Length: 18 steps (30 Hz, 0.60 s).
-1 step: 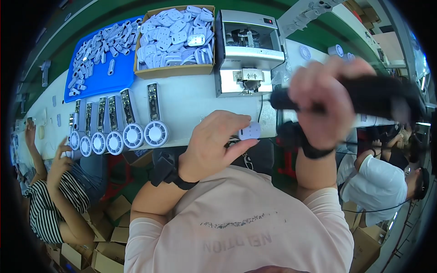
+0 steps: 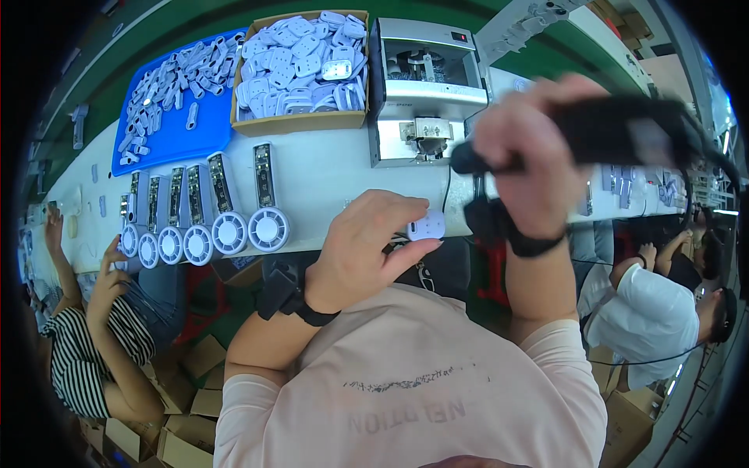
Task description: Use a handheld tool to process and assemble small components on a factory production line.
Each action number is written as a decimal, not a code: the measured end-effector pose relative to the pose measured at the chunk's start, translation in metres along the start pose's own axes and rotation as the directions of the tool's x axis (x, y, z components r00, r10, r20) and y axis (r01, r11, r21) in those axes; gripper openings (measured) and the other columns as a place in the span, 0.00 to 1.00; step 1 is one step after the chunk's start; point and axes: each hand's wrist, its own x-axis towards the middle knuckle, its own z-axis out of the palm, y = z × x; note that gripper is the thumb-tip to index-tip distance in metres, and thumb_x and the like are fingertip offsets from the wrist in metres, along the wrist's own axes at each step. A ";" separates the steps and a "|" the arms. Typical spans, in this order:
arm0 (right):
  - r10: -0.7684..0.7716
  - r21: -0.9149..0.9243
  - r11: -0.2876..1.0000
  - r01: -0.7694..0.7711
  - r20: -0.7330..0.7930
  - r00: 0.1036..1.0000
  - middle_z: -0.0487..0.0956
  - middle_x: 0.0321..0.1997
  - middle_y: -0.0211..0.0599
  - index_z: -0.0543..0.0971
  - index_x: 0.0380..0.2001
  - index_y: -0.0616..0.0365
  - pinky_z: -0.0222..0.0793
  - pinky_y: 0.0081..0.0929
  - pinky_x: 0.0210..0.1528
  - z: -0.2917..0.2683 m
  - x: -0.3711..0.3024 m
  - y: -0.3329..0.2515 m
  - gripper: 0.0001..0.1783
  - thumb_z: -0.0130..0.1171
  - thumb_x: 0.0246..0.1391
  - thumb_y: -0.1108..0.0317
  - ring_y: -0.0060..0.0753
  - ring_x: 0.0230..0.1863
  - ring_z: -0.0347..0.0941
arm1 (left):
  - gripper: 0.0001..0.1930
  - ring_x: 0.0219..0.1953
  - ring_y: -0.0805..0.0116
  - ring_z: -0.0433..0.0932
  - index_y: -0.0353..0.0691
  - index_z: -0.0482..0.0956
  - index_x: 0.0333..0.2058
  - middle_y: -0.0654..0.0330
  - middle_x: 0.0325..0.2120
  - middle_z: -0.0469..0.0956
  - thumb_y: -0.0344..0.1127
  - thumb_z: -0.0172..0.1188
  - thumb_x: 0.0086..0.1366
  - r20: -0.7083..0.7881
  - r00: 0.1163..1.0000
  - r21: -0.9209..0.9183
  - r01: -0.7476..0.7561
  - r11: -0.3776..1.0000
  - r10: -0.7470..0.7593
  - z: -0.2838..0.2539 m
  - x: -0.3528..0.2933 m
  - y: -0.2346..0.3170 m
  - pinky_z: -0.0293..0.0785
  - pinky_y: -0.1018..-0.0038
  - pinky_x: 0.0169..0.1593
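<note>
One small white cover (image 2: 427, 226) clamped between left hand's (image 2: 363, 246) thumb and forefinger, nearside of silver machine (image 2: 429, 101); long axis roughly left-right, dark slot palmward. Right hand (image 2: 534, 148) wrapped round black tool (image 2: 605, 129), right of machine, nose pointing left. Pale patch (image 2: 652, 140) on it unreadable, blurred.

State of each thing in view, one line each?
Left hand: pinching the white cover
White cover: held by its edges
Right hand: raised, closed around the black tool
Black tool: held, blurred; on or off unclear
Cardboard box: open, heaped with covers
Blue tray: partly covered with small parts
Fans: lying in a row, circuit boards exposed
Machine: red display lit
</note>
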 end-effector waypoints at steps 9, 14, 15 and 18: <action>0.209 -0.343 0.912 -0.225 -0.083 0.974 0.78 0.30 0.34 0.72 0.51 0.59 0.73 0.30 0.29 -0.011 0.000 0.038 0.22 0.66 0.55 0.82 0.32 0.23 0.75 | 0.24 0.43 0.51 0.84 0.37 0.80 0.49 0.51 0.45 0.87 0.28 0.79 0.54 -0.030 1.000 0.004 0.002 1.000 -0.002 0.000 -0.002 0.002 0.80 0.63 0.46; -0.073 -0.006 0.997 0.073 0.000 0.997 0.79 0.28 0.33 0.70 0.54 0.59 0.74 0.26 0.28 0.008 -0.021 -0.030 0.26 0.70 0.56 0.79 0.29 0.25 0.77 | 0.22 0.42 0.50 0.84 0.36 0.82 0.48 0.52 0.44 0.86 0.29 0.78 0.55 0.001 1.000 0.049 -0.009 0.999 0.009 -0.003 0.003 0.001 0.80 0.62 0.45; -0.077 -0.012 0.997 0.077 -0.002 0.997 0.79 0.28 0.33 0.70 0.54 0.59 0.74 0.26 0.28 0.012 -0.022 -0.041 0.26 0.70 0.56 0.79 0.29 0.25 0.77 | 0.21 0.42 0.51 0.83 0.36 0.83 0.47 0.52 0.43 0.86 0.29 0.78 0.55 -0.005 1.000 0.052 -0.011 0.999 0.011 -0.003 0.004 0.000 0.79 0.62 0.45; -0.146 0.012 0.989 0.148 0.247 0.958 0.71 0.29 0.31 0.69 0.58 0.52 0.69 0.30 0.28 0.016 -0.026 -0.052 0.24 0.66 0.63 0.69 0.28 0.24 0.69 | 0.20 0.41 0.51 0.83 0.36 0.84 0.47 0.53 0.43 0.85 0.29 0.77 0.55 -0.015 1.000 0.060 -0.019 0.998 0.020 0.000 0.007 -0.001 0.79 0.62 0.44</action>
